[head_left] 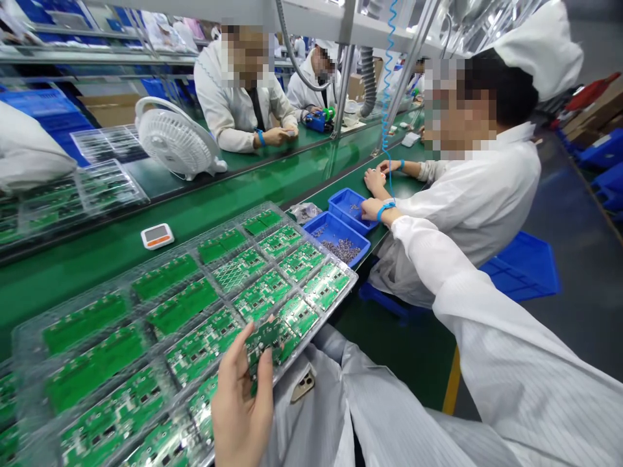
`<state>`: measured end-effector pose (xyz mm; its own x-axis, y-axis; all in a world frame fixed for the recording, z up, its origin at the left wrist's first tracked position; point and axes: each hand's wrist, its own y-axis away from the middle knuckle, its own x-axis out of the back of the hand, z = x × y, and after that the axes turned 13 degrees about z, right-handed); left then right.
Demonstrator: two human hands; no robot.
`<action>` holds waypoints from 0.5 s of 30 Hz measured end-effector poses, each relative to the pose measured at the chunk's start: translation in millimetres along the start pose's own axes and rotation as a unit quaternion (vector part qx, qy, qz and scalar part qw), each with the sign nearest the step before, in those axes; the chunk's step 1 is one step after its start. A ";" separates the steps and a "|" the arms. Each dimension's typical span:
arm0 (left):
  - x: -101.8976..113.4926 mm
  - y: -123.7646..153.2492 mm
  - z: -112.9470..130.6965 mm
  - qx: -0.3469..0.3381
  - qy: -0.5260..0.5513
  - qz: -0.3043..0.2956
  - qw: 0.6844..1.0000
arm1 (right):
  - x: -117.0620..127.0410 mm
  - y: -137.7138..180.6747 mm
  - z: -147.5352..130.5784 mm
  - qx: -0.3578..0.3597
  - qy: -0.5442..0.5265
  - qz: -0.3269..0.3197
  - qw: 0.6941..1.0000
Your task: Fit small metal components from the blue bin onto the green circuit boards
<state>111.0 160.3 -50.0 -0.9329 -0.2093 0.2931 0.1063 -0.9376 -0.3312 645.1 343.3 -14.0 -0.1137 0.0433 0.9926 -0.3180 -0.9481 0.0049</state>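
Note:
In the head view my left hand (243,395) grips a small green circuit board (263,340) between thumb and fingers, just above the front edge of a clear plastic tray (348,277). Rows of green circuit boards (260,292) fill the tray's compartments. My right arm stretches out to the far right, a blue band at the wrist. There my right hand (372,209) is at the right side of a blue bin (348,198) with a few small parts inside. Its fingers look curled together; what they hold is too small to make out. A nearer blue bin (335,240) contains many small metal parts.
A co-worker (467,188) in white sits close on the right, hands on the bench near my right hand. Across the green bench (214,201) sits another person (243,97). A white fan (178,143), a small white timer (157,236) and a coiled blue cord (387,84) are nearby.

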 end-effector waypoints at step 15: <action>-14.1 -13.8 23.7 -0.008 -0.013 0.051 0.999 | 47.1 193.3 -202.4 0.306 -0.541 0.025 0.783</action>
<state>130.9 169.6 -28.3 -0.9080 -0.3108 0.2809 0.1945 -0.9066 -0.3745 387.8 225.9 9.1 0.8572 0.0241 0.5144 0.2108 -0.9278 -0.3079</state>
